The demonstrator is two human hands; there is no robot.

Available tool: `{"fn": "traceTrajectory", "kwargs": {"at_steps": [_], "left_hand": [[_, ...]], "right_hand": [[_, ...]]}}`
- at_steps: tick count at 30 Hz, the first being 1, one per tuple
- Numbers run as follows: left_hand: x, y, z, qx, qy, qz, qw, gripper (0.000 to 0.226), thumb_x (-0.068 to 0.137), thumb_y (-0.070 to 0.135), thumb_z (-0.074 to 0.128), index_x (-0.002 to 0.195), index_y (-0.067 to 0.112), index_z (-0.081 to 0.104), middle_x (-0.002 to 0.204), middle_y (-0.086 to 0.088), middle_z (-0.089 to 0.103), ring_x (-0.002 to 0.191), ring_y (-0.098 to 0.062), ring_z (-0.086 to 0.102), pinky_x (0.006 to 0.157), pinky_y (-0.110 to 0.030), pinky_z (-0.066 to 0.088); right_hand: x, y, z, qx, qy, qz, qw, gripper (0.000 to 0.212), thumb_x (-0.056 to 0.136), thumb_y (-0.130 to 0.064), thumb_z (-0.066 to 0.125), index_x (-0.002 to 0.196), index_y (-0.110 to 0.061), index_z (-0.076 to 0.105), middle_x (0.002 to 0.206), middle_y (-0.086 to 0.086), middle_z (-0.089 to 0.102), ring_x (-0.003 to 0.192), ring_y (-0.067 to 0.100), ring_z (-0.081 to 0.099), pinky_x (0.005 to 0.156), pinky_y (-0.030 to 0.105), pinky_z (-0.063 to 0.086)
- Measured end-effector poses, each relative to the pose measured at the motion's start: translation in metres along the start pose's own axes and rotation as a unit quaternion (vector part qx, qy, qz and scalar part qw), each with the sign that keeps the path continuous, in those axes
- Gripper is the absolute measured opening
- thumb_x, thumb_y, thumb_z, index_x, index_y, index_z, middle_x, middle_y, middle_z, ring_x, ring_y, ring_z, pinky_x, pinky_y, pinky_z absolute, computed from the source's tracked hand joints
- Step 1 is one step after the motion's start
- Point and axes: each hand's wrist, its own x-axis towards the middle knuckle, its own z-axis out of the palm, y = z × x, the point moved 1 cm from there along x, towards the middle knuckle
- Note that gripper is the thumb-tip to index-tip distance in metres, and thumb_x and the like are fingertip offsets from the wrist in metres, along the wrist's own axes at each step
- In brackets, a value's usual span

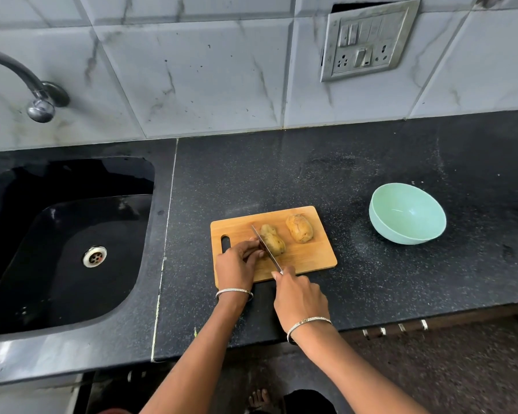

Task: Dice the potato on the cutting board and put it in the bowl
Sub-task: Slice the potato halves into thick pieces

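The left hand's [237, 264] curled fingers steady a brown-skinned potato half [273, 244] on the rectangular wooden cutting board [310, 255]; the right hand [299, 297] clamps a thin steel knife [265, 248], its handle hidden in the fist.

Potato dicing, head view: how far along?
Done: apparently one cut; two potato pieces lie on the cutting board, the right piece set aside. In hand: the left hand holds the left piece while the right hand sets the knife across it. Left: all the dicing; the mint bowl holds nothing.
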Motion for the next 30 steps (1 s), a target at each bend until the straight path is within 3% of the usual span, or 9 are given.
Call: {"fn": "traceTrajectory", "kwargs": {"at_steps": [7, 13, 20, 26, 30], "left_hand": [[-0.002, 0.008, -0.004, 0.061, 0.02, 0.022, 0.998, 0.019, 0.082, 0.018, 0.077, 0.1, 0.017, 0.077, 0.097, 0.005, 0.075, 0.091, -0.007, 0.069, 0.089, -0.021, 0.05], [-0.001, 0.007, -0.002, 0.07, 0.024, 0.021, 0.997, 0.018, 0.081, 0.018, 0.077, 0.099, 0.016, 0.077, 0.095, 0.005, 0.076, 0.092, -0.01, 0.07, 0.089, -0.03, 0.054], [-0.002, 0.011, -0.003, 0.074, 0.02, 0.01, 0.997, 0.017, 0.082, 0.02, 0.076, 0.099, 0.017, 0.077, 0.095, 0.007, 0.076, 0.088, -0.008, 0.07, 0.086, -0.025, 0.053], [0.001, 0.01, -0.004, 0.079, 0.01, 0.0, 0.997, 0.016, 0.081, 0.019, 0.076, 0.097, 0.021, 0.078, 0.09, 0.007, 0.076, 0.095, -0.013, 0.069, 0.089, -0.029, 0.053], [0.002, 0.015, -0.007, 0.091, -0.001, 0.015, 0.996, 0.017, 0.081, 0.017, 0.075, 0.098, 0.021, 0.078, 0.091, 0.005, 0.076, 0.09, -0.012, 0.068, 0.085, -0.023, 0.049]], "right_hand": [[0.0, 0.0, 0.008, -0.027, 0.023, -0.015, 0.999, 0.036, 0.107, -0.041, 0.021, 0.114, -0.014, 0.044, 0.106, 0.009, 0.069, 0.099, 0.033, 0.067, 0.061, 0.036, 0.039], [0.001, 0.001, 0.011, -0.043, 0.036, -0.018, 0.998, 0.034, 0.108, -0.041, 0.021, 0.114, -0.015, 0.043, 0.103, 0.008, 0.071, 0.098, 0.031, 0.068, 0.06, 0.035, 0.038], [0.003, -0.001, 0.01, -0.035, 0.028, -0.011, 0.999, 0.031, 0.108, -0.039, 0.023, 0.113, -0.015, 0.042, 0.104, 0.008, 0.07, 0.097, 0.031, 0.068, 0.06, 0.035, 0.039], [0.005, -0.003, 0.012, -0.017, 0.02, -0.001, 1.0, 0.028, 0.108, -0.036, 0.025, 0.112, -0.015, 0.042, 0.105, 0.009, 0.07, 0.098, 0.033, 0.068, 0.061, 0.037, 0.042], [0.005, -0.003, 0.013, -0.015, 0.02, 0.002, 1.0, 0.027, 0.108, -0.035, 0.026, 0.112, -0.014, 0.043, 0.104, 0.009, 0.07, 0.099, 0.032, 0.069, 0.063, 0.038, 0.048]]}}
